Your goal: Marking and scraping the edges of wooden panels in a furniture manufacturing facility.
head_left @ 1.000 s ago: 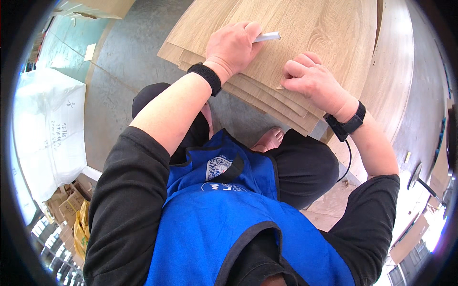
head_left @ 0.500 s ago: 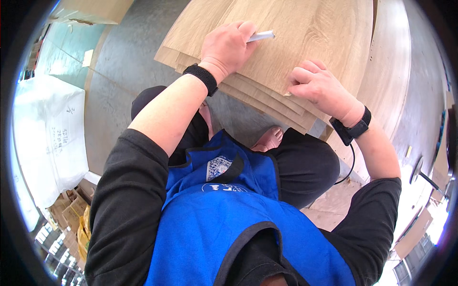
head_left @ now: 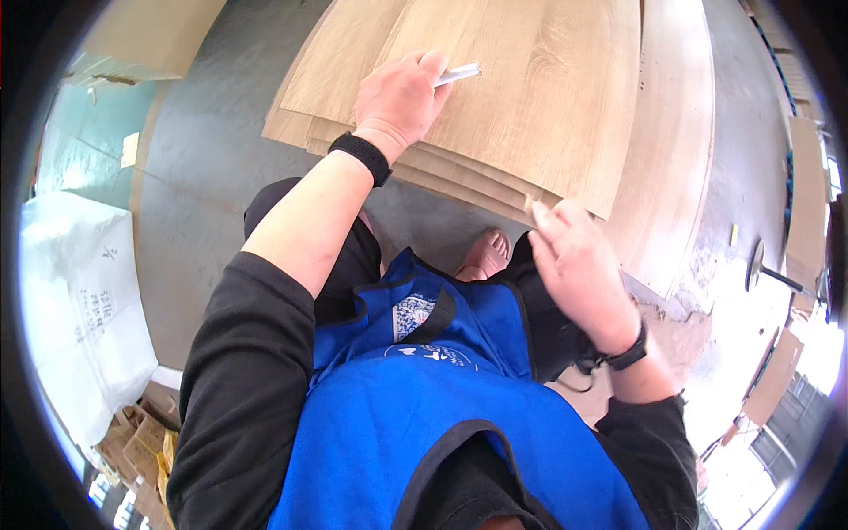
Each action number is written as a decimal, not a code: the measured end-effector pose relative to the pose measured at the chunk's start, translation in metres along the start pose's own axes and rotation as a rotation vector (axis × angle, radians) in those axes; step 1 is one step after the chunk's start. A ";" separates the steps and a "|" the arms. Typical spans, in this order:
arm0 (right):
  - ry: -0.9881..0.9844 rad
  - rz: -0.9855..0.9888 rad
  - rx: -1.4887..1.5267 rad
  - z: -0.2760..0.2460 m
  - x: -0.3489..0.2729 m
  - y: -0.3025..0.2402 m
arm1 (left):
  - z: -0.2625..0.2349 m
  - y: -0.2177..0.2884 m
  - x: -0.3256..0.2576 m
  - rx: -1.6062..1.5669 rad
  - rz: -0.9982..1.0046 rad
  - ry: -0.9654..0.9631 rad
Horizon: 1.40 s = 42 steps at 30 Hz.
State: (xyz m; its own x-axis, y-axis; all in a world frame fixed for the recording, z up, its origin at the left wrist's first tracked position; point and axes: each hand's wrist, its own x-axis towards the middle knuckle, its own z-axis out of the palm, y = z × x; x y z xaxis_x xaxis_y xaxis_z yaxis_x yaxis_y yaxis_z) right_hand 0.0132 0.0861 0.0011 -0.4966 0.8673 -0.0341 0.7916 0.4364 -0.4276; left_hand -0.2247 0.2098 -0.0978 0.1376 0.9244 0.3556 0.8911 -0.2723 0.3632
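Note:
My left hand is closed around a slim silver-white stick, whose end pokes out past the thumb side. That hand rests over the near left part of a stack of wood-grain boards. My right hand, slightly blurred, is just off the boards' near right corner. Between its thumb and fingers is a small pale scrap, too blurred to name. The lower boards stick out in steps toward me under the top one.
A long pale board lies right of the stack. On the left stand a white-wrapped package and a cardboard box. A black round-based object is at the right. My pink shoe is below the stack.
My right hand has drawn back toward me from the top board's near edge, with the pale scrap in its fingers. My left hand keeps its hold on the stick; the view has shifted slightly.

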 end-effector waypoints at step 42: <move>0.382 0.213 0.018 0.159 0.033 -0.033 | 0.002 0.006 0.005 -0.017 0.023 -0.053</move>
State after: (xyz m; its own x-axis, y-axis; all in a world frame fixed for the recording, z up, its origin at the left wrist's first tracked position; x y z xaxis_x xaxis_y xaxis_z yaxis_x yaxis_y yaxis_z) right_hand -0.0857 0.0621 -0.1294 -0.1532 0.9652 0.2120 0.8540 0.2373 -0.4630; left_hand -0.2184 0.2133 -0.0953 0.1809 0.9307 0.3179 0.8799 -0.2976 0.3704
